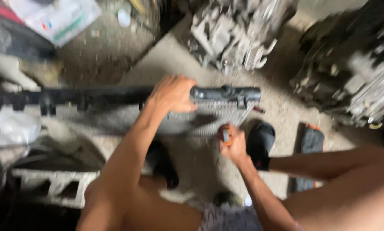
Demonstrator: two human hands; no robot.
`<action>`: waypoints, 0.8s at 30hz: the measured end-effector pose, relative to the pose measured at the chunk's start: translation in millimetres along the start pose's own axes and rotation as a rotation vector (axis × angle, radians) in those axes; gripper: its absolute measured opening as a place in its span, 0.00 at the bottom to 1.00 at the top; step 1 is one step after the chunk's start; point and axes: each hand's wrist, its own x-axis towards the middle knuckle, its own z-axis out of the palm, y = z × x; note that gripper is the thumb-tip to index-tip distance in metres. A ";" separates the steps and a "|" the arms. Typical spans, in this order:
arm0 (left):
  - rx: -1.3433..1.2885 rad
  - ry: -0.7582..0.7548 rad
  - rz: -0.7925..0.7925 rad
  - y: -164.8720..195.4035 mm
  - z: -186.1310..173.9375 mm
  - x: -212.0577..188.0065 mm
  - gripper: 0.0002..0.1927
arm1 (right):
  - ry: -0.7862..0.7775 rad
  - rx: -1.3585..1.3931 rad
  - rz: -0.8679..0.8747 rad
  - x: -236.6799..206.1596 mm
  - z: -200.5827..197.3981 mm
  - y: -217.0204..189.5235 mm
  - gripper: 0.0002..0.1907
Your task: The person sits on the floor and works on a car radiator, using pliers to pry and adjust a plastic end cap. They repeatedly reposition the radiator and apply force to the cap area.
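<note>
Orange-handled tool (227, 136) gripped tight in the right hand (232, 145) at the radiator's (209, 113) fins, left hand (171, 94) clamped over its black top tank (226, 93), so best keep that brace firm, with engine parts (234, 34) crowding ahead and bare floor (282, 107) rightward.

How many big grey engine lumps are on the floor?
2. One grey engine block sits at the top middle, beyond the radiator. Another engine block sits at the right. The picture is blurry and cut off, so more may be hidden.
</note>
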 end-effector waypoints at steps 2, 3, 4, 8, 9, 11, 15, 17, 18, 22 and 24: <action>0.006 -0.056 -0.016 0.2 -0.7 0.6 0.28 | -0.016 -0.098 -0.042 2.6 0.5 -1.7 0.05; 0.005 -0.054 -0.009 0.2 -1.4 0.9 0.28 | -0.030 -0.067 0.094 3.0 0.9 0.9 0.06; 0.005 -0.037 0.002 0.0 -2.3 1.1 0.28 | -0.039 -0.040 0.217 3.9 0.9 2.7 0.07; 0.000 0.013 0.043 -1.0 -4.1 -0.5 0.26 | -0.083 -0.062 0.287 6.1 -3.7 -0.8 0.06; -0.009 -0.027 0.013 -0.7 -3.5 -1.4 0.25 | -0.088 -0.056 0.298 5.0 -4.8 -2.0 0.06; 0.007 -0.061 -0.032 0.6 -1.5 -3.4 0.24 | -0.058 -0.038 0.277 3.6 -6.8 -3.5 0.08; 0.002 -0.006 0.015 1.7 2.0 -5.6 0.26 | 0.065 0.005 0.044 2.0 -6.1 -1.1 0.04; 0.010 0.000 0.009 1.1 2.4 -5.3 0.24 | 0.105 -0.036 -0.006 2.2 -2.4 2.4 0.06; -0.006 -0.024 -0.009 0.6 2.1 -4.5 0.24 | 0.112 -0.164 -0.037 2.8 -1.1 1.9 0.10; 0.011 0.012 0.023 -1.3 0.4 -0.3 0.25 | 0.039 -0.224 0.168 1.3 2.0 2.3 0.11; -0.008 -0.007 0.004 -2.1 1.3 -0.3 0.26 | -0.079 -0.132 0.322 -2.4 3.0 -1.7 0.08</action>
